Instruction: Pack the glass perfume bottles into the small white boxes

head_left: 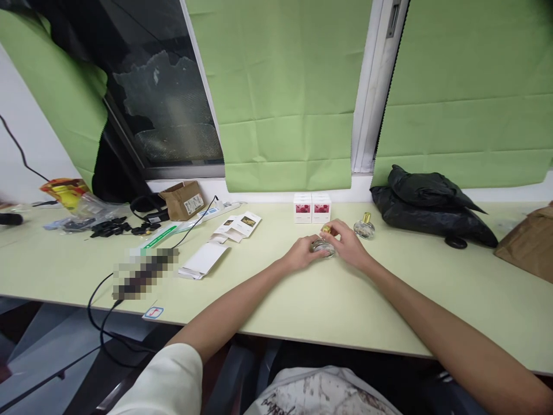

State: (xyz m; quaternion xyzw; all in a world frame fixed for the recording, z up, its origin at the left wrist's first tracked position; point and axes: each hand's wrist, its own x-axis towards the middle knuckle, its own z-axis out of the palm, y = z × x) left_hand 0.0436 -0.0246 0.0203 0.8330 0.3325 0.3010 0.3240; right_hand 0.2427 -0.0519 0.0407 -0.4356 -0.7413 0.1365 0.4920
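Observation:
A round clear glass perfume bottle [323, 249] stands on the table in front of me. My left hand [299, 253] is closed round its left side. The fingertips of my right hand [347, 244] pinch the gold cap [326, 229] at the top of the bottle. Whether the cap is seated or lifted a little cannot be made out, as the fingers cover part of it. Just right of my right hand stands a second perfume bottle [364, 229] with a gold top. Behind both hands sit small white boxes [311, 210] with pink pictures, side by side.
Flat white cartons [204, 260] and printed ones [242, 225] lie to the left. Farther left are a brown cardboard box [182, 200], cables and black parts [110, 227]. A black plastic bag [432, 207] and a brown package [529, 245] sit at the right.

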